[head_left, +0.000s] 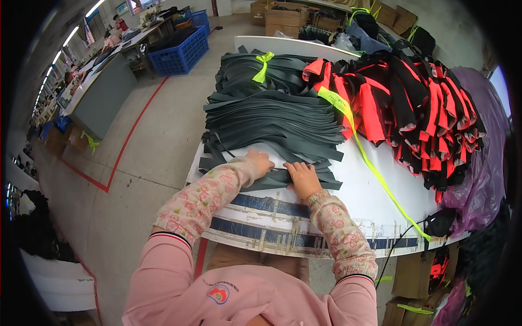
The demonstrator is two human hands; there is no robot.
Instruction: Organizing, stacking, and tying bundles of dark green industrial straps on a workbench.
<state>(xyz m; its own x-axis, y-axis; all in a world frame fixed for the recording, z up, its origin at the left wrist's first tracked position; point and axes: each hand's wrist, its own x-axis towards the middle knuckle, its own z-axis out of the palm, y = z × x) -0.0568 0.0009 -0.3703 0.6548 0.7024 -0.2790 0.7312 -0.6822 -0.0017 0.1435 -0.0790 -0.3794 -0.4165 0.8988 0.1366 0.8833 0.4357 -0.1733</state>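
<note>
Grey-green flat fabric strips lie stacked on the white table, the nearest ones under both hands. Left hand presses flat at 11 o'clock of right hand, fingers spread, neither grip clamped.

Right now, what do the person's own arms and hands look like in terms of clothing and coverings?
Both hands, the left hand and the right hand, are bare, with no gloves. Each forearm wears a floral oversleeve in pale pink with red flowers, gathered at the wrist. Above them is a plain pink sweatshirt, with a dark-and-white striped band where the oversleeves end and a small round emblem on the chest.
</note>
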